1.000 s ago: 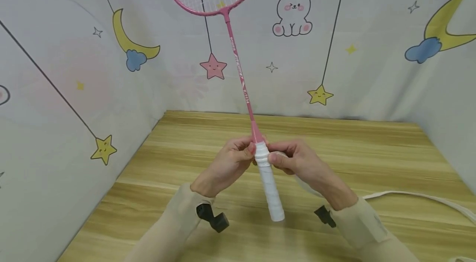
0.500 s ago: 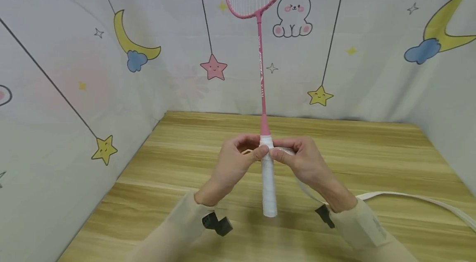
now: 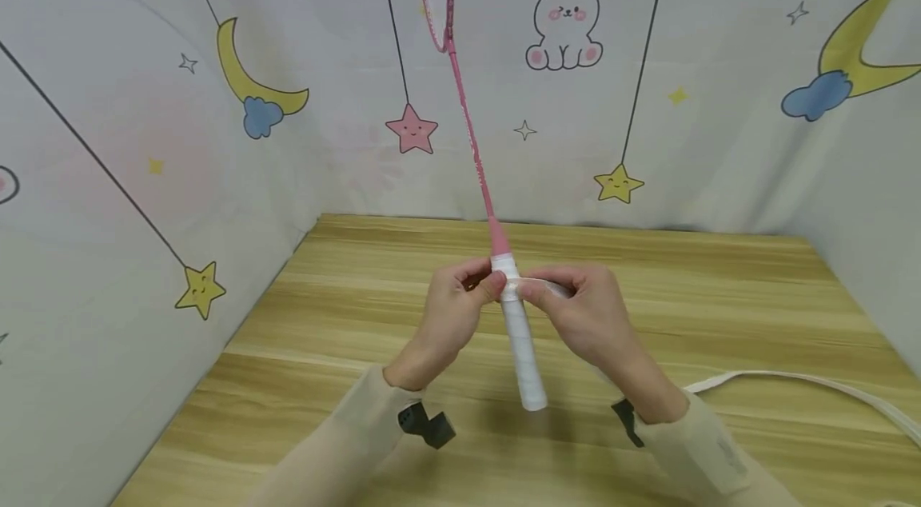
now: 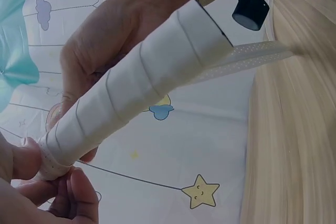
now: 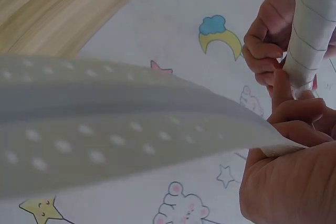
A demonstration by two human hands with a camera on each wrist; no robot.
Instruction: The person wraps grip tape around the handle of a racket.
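Observation:
A pink badminton racket (image 3: 471,139) leans slightly left, its head nearly edge-on and partly cut off by the top of the head view. Its white wrapped handle (image 3: 524,355) points down towards the table. My left hand (image 3: 456,307) pinches the upper handle between thumb and fingers. From the other side, my right hand (image 3: 586,311) pinches white grip tape (image 5: 115,129) against the handle. Perforations and a grey central stripe show on this tape in the right wrist view. Spiral seams cover the handle (image 4: 136,82) in the left wrist view. Fingers hide part of the wrapped band.
The tape's loose length (image 3: 784,376) trails from behind the right forearm to the right edge. A wooden table (image 3: 403,427) lies below. Printed cloth (image 3: 345,147) hangs behind and along both sides. Each wrist carries a dark camera mount (image 3: 428,425).
The racket has turned about its shaft, its head going from face-on to nearly edge-on. It swung upright, then leaned left again. Both hands stay at the upper handle, thumbs shifting slightly.

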